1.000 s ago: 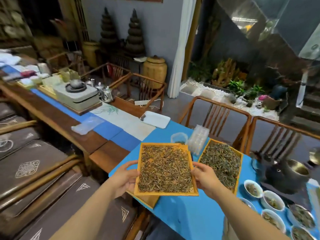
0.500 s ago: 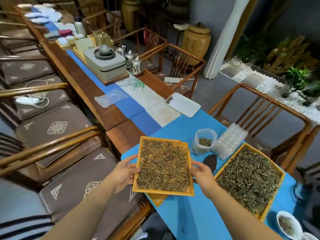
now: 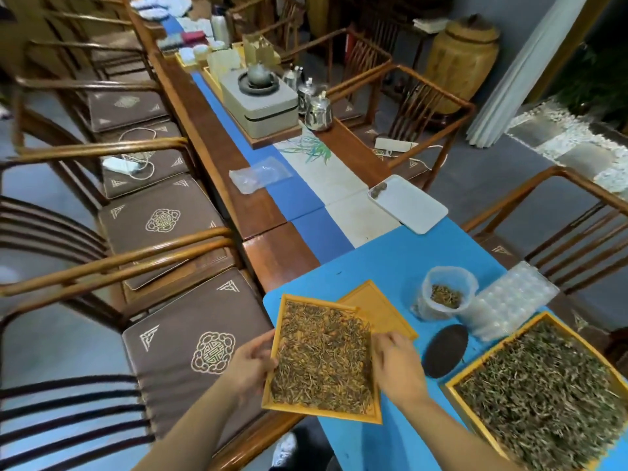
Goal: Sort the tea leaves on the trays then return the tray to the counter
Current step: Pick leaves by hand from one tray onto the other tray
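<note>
Dim, soft indoor light; wide-angle edges bend

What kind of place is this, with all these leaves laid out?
Most likely a tea house or tea shop. Trays of loose tea leaves lie on a long wooden table lined with cushioned chairs, and a teapot stands on a tea-brewing stand.

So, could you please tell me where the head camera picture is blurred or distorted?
Head view: the right hand is motion-smeared, its fingers indistinct; the held tray of tea leaves stays fairly sharp; wide-angle bending curves the chair arms at left; the far table end is soft, and the silver teapot shows glare.
</note>
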